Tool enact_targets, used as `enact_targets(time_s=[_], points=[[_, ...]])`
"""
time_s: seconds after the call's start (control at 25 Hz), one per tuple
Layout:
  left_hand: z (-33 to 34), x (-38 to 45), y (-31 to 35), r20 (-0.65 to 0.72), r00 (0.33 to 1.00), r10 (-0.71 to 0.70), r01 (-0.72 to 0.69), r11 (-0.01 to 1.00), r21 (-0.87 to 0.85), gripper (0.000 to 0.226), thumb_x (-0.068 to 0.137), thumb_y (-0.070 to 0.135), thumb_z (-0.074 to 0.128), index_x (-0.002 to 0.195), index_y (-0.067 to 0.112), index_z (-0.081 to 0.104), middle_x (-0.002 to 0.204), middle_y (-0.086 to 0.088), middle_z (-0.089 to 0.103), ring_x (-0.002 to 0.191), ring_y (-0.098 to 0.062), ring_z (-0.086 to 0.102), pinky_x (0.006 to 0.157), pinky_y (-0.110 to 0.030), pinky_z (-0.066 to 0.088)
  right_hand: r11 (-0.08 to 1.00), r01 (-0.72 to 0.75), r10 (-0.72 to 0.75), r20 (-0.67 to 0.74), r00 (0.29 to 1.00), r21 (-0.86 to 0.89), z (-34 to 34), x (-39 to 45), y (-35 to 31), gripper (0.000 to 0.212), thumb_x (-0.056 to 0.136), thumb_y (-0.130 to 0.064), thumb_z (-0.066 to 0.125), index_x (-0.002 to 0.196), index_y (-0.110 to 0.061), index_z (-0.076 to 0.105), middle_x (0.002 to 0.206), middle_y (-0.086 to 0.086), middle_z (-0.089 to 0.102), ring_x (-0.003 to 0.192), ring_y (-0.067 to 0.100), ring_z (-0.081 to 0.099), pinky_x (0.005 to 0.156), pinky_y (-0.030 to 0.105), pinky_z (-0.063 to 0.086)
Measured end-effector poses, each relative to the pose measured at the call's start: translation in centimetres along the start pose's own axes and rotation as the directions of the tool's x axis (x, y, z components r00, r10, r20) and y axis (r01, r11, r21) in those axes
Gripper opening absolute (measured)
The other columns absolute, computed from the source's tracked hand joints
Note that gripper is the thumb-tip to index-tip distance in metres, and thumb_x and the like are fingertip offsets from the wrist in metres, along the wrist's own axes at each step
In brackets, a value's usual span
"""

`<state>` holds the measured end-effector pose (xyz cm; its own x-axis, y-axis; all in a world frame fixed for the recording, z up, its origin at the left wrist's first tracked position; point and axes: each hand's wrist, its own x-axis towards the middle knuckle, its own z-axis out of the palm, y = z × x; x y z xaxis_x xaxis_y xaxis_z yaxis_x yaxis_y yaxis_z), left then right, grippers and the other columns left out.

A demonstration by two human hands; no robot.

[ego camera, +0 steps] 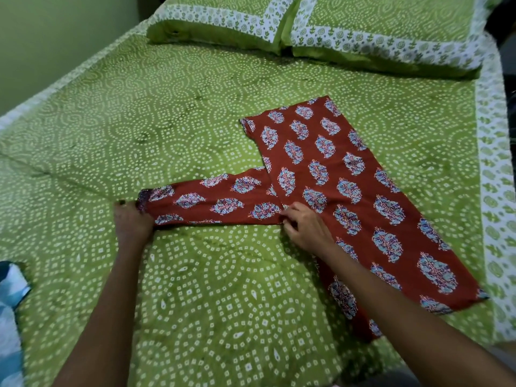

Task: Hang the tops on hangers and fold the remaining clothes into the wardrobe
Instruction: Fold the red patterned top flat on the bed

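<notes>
Folding the red printed garment (343,191) on the bed (195,275), my left hand (132,222) grips its sleeve cuff, my right hand (305,229) pinches the fold; next, I'd lay the sleeve across.

Rust-red top (335,185) with blue floral motifs; green bedsheet (167,121) white-dotted

bare bedspread (173,129) left of the red top (329,174); pillows (307,26) beyond.
</notes>
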<state>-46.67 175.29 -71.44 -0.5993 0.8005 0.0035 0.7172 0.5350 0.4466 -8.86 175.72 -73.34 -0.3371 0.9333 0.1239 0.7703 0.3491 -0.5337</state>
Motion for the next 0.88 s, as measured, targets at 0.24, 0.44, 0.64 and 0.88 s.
enact_targets(time_s=[0.24,0.44,0.64,0.88], points=[[4.4,-6.9,12.3,0.1,0.949,0.298,-0.249,0.907,-0.339,0.023,0.086,0.005,0.059,0.108,-0.001,0.063,0.105,-0.015,0.061,0.095,-0.025,0.057,0.079,-0.022,0.04,0.95,-0.253,0.272,0.087,0.958,-0.183,-1.2,2.5,-0.1,0.029,0.093,-0.025,0.053,0.115,-0.007,0.052,0.113,0.01,0.057,0.103,0.026,0.056,0.085,0.036,0.046],[10.6,-11.2,20.7,0.638,0.74,0.212,0.181,0.851,-0.493,0.022,0.09,-0.003,0.047,0.075,0.009,0.058,0.069,-0.006,0.058,0.063,-0.02,0.054,0.057,-0.027,0.041,0.522,-0.483,0.632,0.062,0.773,0.703,-2.1,3.4,2.7,0.019,0.088,-0.003,0.054,0.071,-0.009,0.059,0.064,0.001,0.054,0.061,0.011,0.046,0.052,0.019,0.034],[12.4,-12.5,23.7,0.586,0.786,0.197,0.163,0.848,-0.504,0.033,0.087,-0.018,0.032,0.072,0.005,0.05,0.068,-0.007,0.051,0.047,-0.008,0.05,0.041,-0.013,0.037,-0.154,-0.292,0.641,0.32,0.697,0.944,-2.5,2.2,4.6,0.022,0.091,-0.002,0.044,0.073,-0.008,0.055,0.056,-0.001,0.062,0.048,0.006,0.058,0.049,0.018,0.048],[11.7,-14.3,23.6,0.477,0.781,0.402,-0.102,0.836,-0.539,0.025,0.081,-0.005,0.057,0.101,0.011,0.06,0.085,0.0,0.06,0.073,-0.011,0.054,0.062,-0.017,0.038,-0.283,-0.184,0.578,0.321,0.75,0.941,-2.2,1.6,5.4,0.023,0.098,-0.019,0.042,0.083,-0.006,0.054,0.07,0.006,0.068,0.063,0.014,0.066,0.059,0.019,0.054]])
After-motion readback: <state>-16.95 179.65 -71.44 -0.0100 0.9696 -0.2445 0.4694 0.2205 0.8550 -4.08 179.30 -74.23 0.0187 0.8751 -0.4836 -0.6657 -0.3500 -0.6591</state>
